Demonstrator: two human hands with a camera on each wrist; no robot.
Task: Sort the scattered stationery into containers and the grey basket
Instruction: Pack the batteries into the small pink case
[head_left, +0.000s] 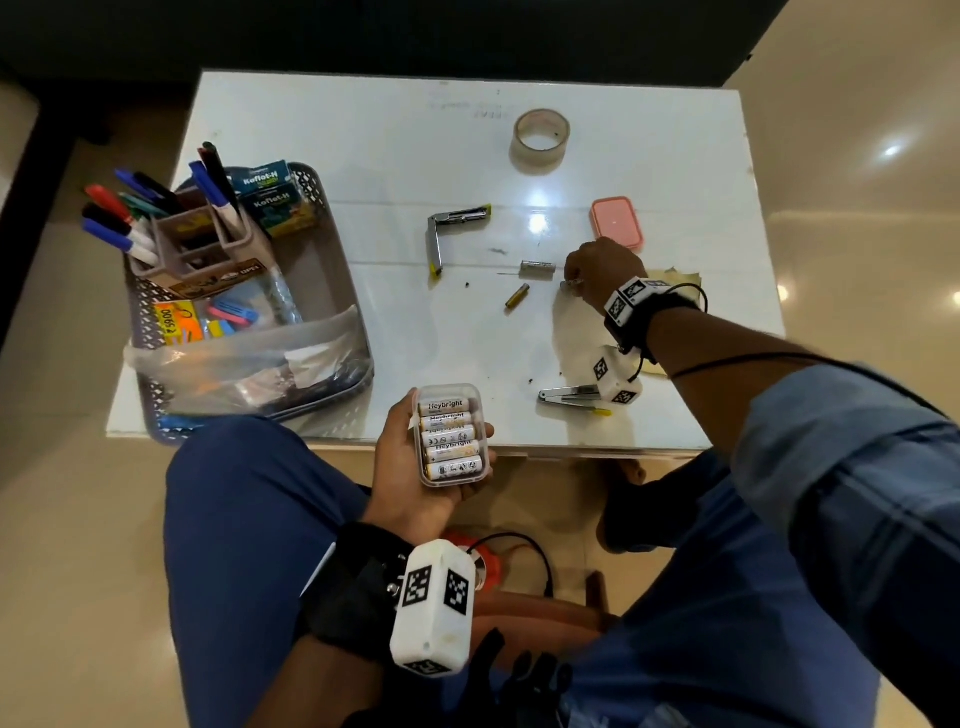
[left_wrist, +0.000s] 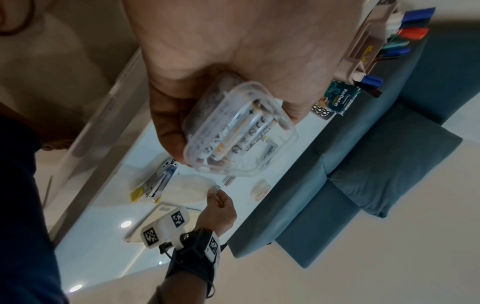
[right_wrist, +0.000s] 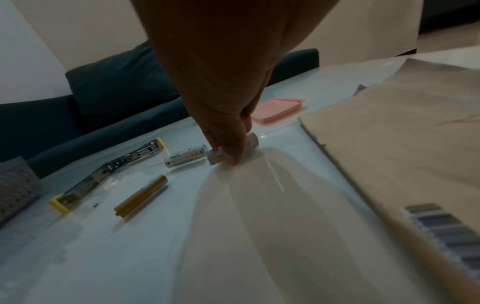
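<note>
Two hands are busy at the white bench (head_left: 363, 130). In the lower centre of the head view, the left hand (head_left: 410, 488) holds a clear container (head_left: 453, 435) full of batteries, its fingers curled around the sides. At the right of the frame, the right hand (head_left: 602, 267) reaches down to the bench, and its fingers (right_wrist: 231, 158) pinch a small battery (right_wrist: 217, 156) that lies on the surface. Another battery (head_left: 538, 267) lies just left of this hand, with a gold tube (head_left: 518, 296) near it. A pink lid (head_left: 616, 221) rests behind the hand. The grey basket (head_left: 343, 270) with markers stands at the left side.
</note>
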